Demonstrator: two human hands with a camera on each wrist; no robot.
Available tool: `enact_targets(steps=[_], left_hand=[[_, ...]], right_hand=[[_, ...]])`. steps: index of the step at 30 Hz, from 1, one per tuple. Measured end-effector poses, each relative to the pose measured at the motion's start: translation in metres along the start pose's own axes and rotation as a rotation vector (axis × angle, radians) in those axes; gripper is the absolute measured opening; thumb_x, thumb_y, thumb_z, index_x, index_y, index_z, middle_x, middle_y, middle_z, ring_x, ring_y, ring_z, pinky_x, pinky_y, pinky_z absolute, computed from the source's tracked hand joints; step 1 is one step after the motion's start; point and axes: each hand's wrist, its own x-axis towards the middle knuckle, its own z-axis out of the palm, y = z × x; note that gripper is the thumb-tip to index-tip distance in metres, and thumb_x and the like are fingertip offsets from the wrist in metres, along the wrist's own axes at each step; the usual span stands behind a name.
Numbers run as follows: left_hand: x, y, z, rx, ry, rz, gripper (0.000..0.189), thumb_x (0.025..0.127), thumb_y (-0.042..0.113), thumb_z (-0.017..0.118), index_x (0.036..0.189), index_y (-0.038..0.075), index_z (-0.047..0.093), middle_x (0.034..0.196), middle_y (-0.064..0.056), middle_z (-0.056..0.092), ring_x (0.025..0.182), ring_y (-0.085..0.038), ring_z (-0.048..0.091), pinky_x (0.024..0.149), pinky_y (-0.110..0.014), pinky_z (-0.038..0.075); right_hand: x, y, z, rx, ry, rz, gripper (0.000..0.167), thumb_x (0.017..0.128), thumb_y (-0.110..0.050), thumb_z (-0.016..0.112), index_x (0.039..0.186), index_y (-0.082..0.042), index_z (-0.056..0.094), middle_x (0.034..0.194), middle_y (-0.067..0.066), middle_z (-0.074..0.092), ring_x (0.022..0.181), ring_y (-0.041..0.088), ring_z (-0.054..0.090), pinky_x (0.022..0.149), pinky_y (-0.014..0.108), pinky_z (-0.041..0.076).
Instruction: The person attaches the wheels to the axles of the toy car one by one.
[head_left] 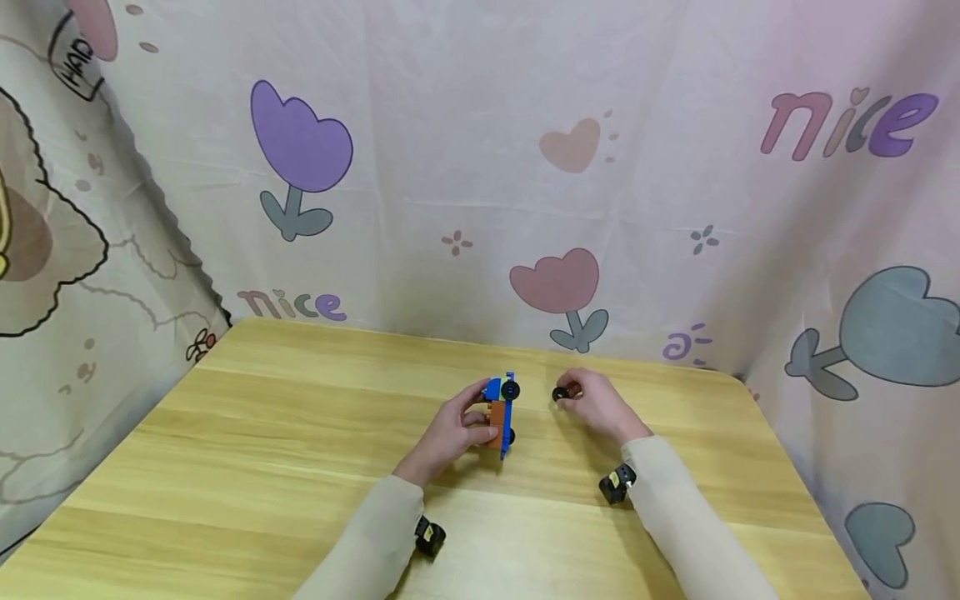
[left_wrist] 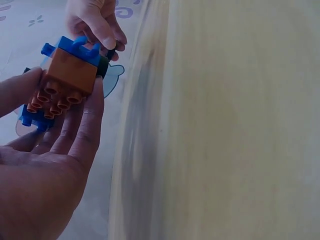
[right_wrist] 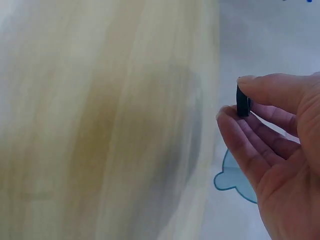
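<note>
My left hand (head_left: 450, 431) grips a toy car of building blocks (head_left: 497, 414) by its orange block, thumb on one side and fingers on the other. The car stands on end above the table, its blue base facing right. Two black wheels (head_left: 510, 390) show on that base. In the left wrist view, orange studs on the orange block (left_wrist: 71, 70) point toward the palm. To the right of the car, my right hand (head_left: 600, 404) pinches a loose black wheel (right_wrist: 243, 101) between thumb and fingertips, apart from the car.
A wood-grain table (head_left: 247, 417) lies under both hands. Behind it hangs a pale curtain (head_left: 420, 133) printed with flowers and words. Each sleeved wrist carries a small black camera (head_left: 430, 537).
</note>
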Motion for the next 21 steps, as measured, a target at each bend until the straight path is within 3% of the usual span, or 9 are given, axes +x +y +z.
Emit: enact_targets(steps=[6,13,21], left_hand=[[-0.002,-0.001,0.0,-0.008,-0.008,-0.003,0.076,0.09,-0.008,0.064,0.155,0.005,0.026,0.141,-0.02,0.043,0.101,-0.028,0.064,0.081,-0.036,0.055],[-0.004,-0.002,0.0,-0.03,-0.034,-0.02,0.075,0.091,-0.003,0.066,0.154,0.008,0.028,0.139,-0.021,0.042,0.1,-0.029,0.063,0.075,-0.045,0.057],[-0.003,-0.002,0.001,-0.043,-0.03,0.009,0.073,0.09,-0.005,0.065,0.153,0.008,0.03,0.138,-0.02,0.044,0.097,-0.027,0.064,0.073,-0.038,0.057]], right_hand=[[-0.008,-0.005,-0.001,0.04,0.032,-0.005,0.028,0.086,-0.001,0.071,0.113,0.002,0.064,0.102,0.009,0.064,0.093,0.023,0.062,0.083,0.039,0.052],[-0.019,-0.012,-0.005,0.124,0.044,-0.009,0.028,0.087,0.0,0.071,0.114,0.002,0.064,0.105,0.01,0.065,0.091,0.023,0.064,0.075,0.034,0.054],[-0.029,-0.02,-0.007,0.158,0.051,-0.04,0.028,0.087,0.0,0.071,0.115,0.001,0.064,0.103,0.009,0.065,0.09,0.022,0.063,0.076,0.035,0.054]])
